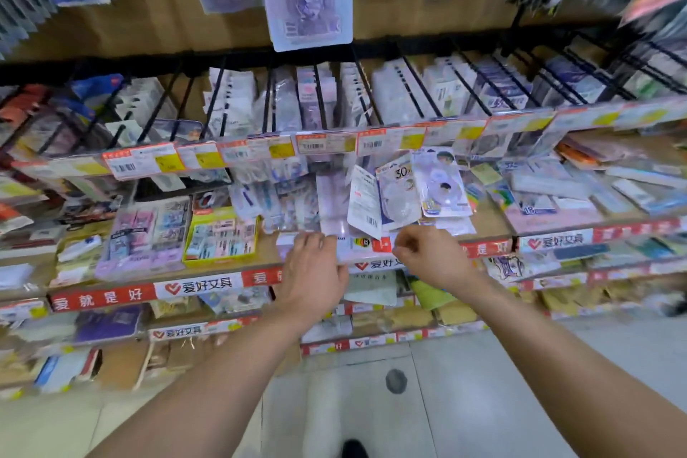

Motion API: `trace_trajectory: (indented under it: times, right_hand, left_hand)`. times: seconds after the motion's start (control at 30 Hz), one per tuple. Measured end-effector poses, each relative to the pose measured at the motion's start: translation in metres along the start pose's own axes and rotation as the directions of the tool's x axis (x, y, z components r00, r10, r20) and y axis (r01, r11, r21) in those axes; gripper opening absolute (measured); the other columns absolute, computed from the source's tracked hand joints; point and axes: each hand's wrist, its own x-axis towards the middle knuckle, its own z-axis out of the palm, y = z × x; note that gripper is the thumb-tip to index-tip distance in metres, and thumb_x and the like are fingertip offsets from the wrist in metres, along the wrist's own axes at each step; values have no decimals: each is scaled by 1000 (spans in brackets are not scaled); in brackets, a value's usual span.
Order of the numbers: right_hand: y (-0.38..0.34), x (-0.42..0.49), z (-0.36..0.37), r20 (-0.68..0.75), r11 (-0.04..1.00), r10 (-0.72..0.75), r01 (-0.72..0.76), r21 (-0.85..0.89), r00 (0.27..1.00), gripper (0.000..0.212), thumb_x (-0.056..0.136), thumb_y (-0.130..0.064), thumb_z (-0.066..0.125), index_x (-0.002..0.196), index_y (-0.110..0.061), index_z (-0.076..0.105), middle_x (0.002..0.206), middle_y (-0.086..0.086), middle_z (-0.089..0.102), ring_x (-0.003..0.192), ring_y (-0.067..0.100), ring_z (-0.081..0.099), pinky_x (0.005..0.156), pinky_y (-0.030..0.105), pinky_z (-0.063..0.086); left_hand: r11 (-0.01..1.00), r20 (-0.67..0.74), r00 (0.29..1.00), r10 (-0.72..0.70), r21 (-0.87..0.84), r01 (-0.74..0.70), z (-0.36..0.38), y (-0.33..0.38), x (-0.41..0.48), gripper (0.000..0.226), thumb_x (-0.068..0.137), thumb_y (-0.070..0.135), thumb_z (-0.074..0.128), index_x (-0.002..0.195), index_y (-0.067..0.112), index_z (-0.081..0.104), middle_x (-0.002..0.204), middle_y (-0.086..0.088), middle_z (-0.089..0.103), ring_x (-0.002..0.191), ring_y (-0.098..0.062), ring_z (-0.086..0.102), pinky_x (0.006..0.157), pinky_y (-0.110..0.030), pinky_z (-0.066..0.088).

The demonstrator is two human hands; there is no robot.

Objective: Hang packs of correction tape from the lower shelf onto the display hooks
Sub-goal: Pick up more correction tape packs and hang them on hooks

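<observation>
Reaching into the correction tape packs [403, 193] leaning on the lower shelf [200, 284], left grip [316, 268] flat and empty, right grip [427, 257] curled with contents unseen, risks toppling them off the edge.

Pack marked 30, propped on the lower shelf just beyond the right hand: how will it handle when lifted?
The pack marked 30 looks like a thin card with a clear blister, so probably light and fairly stiff. Its glossy plastic may be slippery. It leans among loose neighbouring packs, which could shift as it goes.
</observation>
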Motion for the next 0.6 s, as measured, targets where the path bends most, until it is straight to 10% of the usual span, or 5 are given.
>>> trace_trajectory:
  times: [0.37,0.6]
  right_hand:
    - [26,60,4,-195,936,344,-351,-1,918,37,95,-35,59,122,-9,57,115,18,67,109,40,63,86,41,51]
    - [42,77,15,-236,871,492,-469,149,838,30,92,-34,59,85,-4,58,74,10,59,84,36,62,69,33,38]
  left_hand:
    - [855,216,913,-345,-330,401,32,23,93,43,95,41,56,121,8,50,121,-14,61,110,-36,58,79,-36,48]
    - [745,234,874,-426,-457,486,51,25,121,36,98,37,55,118,7,59,121,-15,66,109,-37,61,81,-35,49]
